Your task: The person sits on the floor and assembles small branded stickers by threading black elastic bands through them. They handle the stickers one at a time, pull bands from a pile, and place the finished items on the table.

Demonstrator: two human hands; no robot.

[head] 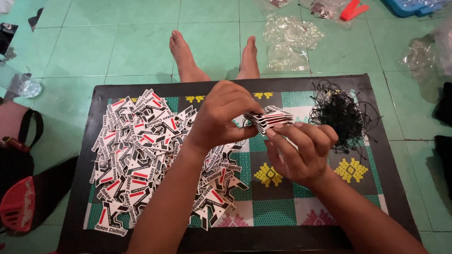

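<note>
Green floor tiles [138,24] surround a low checkered table [284,197] where both hands, left hand [224,116] and right hand [302,149], pinch one small stack of tags [268,118] above the tabletop, squaring its edges, between the loose pile of tags [142,153] and a tangle of black strings [340,115].

even, moderately bright indoor light falls from overhead; soft shadows pool beneath the hands [267,131], clear plastic bags [288,42] catch glare, and wide-angle distortion bends the frame's edges.
</note>
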